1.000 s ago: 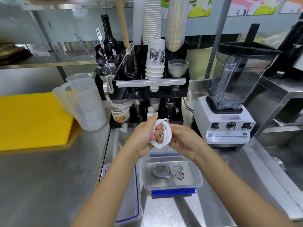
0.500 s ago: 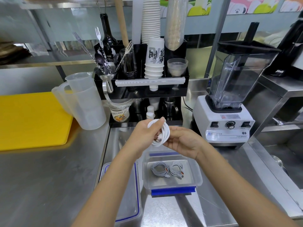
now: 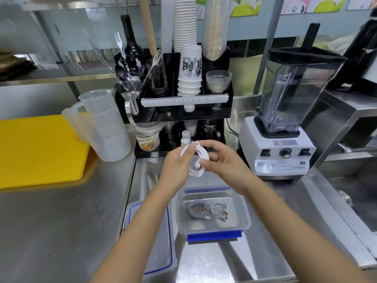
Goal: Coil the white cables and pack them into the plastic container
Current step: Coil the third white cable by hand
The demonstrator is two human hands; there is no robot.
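A coiled white cable (image 3: 196,160) is held up above the counter between both hands. My left hand (image 3: 177,168) grips the coil's left side with the thumb over its top. My right hand (image 3: 222,162) pinches the coil's right side, near a plug end that hangs inside the loop. Below the hands stands a clear plastic container (image 3: 244,217) with blue clips. Two coiled white cables (image 3: 207,209) lie side by side on its floor.
The container's lid (image 3: 157,252), edged in blue, lies to its left. A blender (image 3: 285,127) stands at the right, a black cup-and-utensil rack (image 3: 175,111) behind the hands, clear jugs (image 3: 102,127) and a yellow board (image 3: 36,150) at the left.
The hands have lowered slightly with the coil. The right hand's fingers have shifted from cupping the coil to pinching its right side, and the plug end now shows inside the loop.
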